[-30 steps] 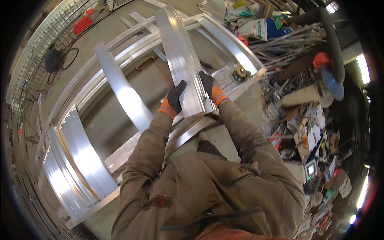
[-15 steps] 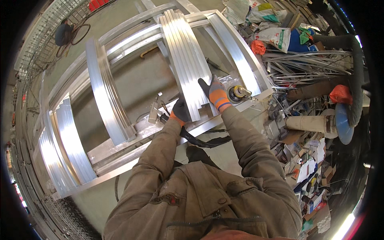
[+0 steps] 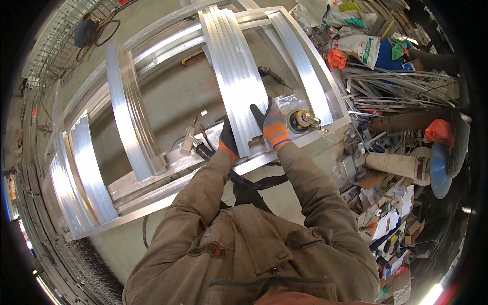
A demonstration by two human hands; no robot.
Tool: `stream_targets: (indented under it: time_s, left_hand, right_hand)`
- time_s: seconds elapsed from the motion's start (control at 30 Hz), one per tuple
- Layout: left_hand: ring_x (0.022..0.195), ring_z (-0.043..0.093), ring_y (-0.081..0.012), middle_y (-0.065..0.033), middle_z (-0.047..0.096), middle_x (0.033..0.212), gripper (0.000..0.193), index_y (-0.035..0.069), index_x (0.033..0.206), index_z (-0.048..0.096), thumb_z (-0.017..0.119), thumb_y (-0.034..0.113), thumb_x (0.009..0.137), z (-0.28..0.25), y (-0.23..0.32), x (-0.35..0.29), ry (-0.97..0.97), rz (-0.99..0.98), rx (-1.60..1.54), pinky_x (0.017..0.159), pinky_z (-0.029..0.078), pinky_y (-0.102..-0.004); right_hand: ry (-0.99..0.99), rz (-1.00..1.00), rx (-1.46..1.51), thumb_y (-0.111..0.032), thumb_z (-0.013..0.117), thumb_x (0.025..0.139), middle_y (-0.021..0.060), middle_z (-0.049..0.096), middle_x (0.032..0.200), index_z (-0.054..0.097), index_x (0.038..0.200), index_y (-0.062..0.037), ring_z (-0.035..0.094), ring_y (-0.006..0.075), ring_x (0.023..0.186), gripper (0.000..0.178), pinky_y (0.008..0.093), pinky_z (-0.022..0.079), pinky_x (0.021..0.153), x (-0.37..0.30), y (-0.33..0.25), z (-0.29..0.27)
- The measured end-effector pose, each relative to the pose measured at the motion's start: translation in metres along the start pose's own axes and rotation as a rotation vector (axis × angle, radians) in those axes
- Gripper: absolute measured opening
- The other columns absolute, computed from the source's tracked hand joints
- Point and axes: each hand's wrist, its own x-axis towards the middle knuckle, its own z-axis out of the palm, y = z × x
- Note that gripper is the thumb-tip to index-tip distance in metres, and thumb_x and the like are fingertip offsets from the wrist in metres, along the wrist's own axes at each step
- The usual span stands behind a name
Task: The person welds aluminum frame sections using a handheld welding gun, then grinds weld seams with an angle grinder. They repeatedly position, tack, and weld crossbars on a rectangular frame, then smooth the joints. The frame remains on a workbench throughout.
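A stack of long silver aluminium profiles [image 3: 234,76] lies across the frame in front of me, its near end toward my body. My left hand [image 3: 228,141], in a black and orange glove, presses against the left side of that end; its fingertips are partly hidden. On the right side, my right hand [image 3: 273,128] in a matching glove grips the edge, with the thumb over the top. Just right of it stands a round power tool with a yellow and brass-coloured body [image 3: 307,120]. Left of my left hand lies a metal clamp-like tool [image 3: 189,141] with a black hose.
More profile stacks lie on the left [image 3: 127,112] and far left [image 3: 94,170] of the metal frame [image 3: 152,209]. A single profile [image 3: 304,68] lies at right. Scrap strips [image 3: 391,91] and cluttered boxes [image 3: 389,223] fill the right side. A person [image 3: 85,33] crouches far left.
The near ends of the profiles sit more evenly; the notch between them has narrowed. Both hands stay on the stack's sides, and the view has shifted slightly.
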Motion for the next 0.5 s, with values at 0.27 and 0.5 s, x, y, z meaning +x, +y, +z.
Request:
stream_targets:
  time_s: [0.27,0.5]
  left_hand:
    - [0.142,0.064,-0.0303,-0.0095,0.068,0.157,0.066,0.014,0.162,0.06,0.057,0.061,0.115,-0.01,0.001,0.0,-0.004,0.009,-0.2,0.122,0.051,-0.0431]
    - [0.14,0.065,-0.0355,-0.0133,0.068,0.158,0.083,0.014,0.161,0.061,0.05,0.077,0.11,-0.017,0.025,0.041,0.121,0.05,-0.096,0.118,0.054,-0.0495]
  right_hand:
    - [-0.007,0.03,0.011,-0.068,0.074,0.099,0.0298,0.067,0.152,0.052,0.163,-0.0006,0.068,0.048,0.136,0.096,0.0537,0.055,0.113,-0.009,-0.002,0.01]
    - [-0.043,-0.077,0.034,-0.066,0.078,0.097,0.0306,0.068,0.15,0.054,0.162,-0.0017,0.067,0.0501,0.136,0.095,0.0539,0.055,0.114,0.042,0.005,0.043]
